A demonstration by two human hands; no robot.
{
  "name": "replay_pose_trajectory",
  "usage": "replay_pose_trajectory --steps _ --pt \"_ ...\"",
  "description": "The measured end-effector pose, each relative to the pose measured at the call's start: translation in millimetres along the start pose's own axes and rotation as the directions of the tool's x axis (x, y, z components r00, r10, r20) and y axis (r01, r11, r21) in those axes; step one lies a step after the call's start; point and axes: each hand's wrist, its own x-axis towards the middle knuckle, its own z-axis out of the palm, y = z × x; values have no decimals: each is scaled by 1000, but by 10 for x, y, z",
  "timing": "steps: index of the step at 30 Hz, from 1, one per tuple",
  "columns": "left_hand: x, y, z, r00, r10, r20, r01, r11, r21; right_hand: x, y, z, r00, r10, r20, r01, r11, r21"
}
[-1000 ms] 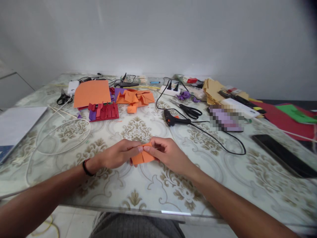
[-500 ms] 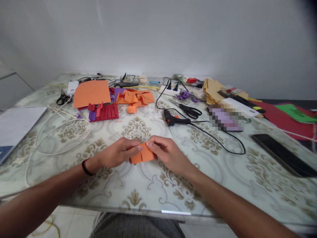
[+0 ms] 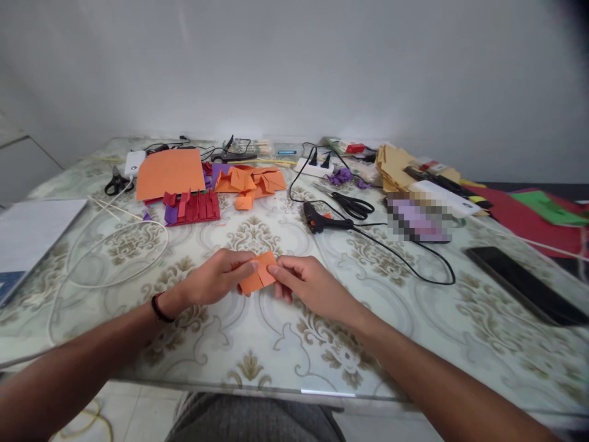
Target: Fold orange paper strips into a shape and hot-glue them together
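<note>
A small folded piece of orange paper [image 3: 258, 277] is held up over the middle of the table, with a crease or slit showing across it. My left hand [image 3: 219, 276] pinches its left side, thumb on top. My right hand [image 3: 306, 283] grips the right edge between thumb and fingers, the lower fingers partly curled beneath. Farther back lie folded orange paper pieces [image 3: 248, 183], an orange sheet [image 3: 170, 175] and a row of folded red paper strips [image 3: 197, 207].
A black hot glue gun [image 3: 322, 220] with its cord and black scissors [image 3: 352, 205] lie right of centre. Behind stands a white power strip [image 3: 315, 167]. A dark phone [image 3: 524, 285] is at the right, a white cable [image 3: 69, 270] loops at the left, beside a white sheet [image 3: 39, 230].
The orange paper has tilted, its right side now higher. My right hand has shifted its hold slightly, and its lower fingers show more.
</note>
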Motion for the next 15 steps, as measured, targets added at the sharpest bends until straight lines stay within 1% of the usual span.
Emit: replay_pose_trajectory --steps 5,8,11,15 --pt "4 16 3 1000 -9 -6 9 997 -73 10 25 -18 1000 -24 -15 24 999 34" --pt "9 11 -4 1000 -17 3 17 993 -119 11 27 -37 999 -35 -25 36 999 18" --pt "15 -40 -7 1000 -22 19 25 991 -135 10 18 -37 998 -43 -38 42 999 -9" --pt "24 -137 13 999 -38 37 42 993 -111 20 15 -17 997 -50 -53 51 999 18"
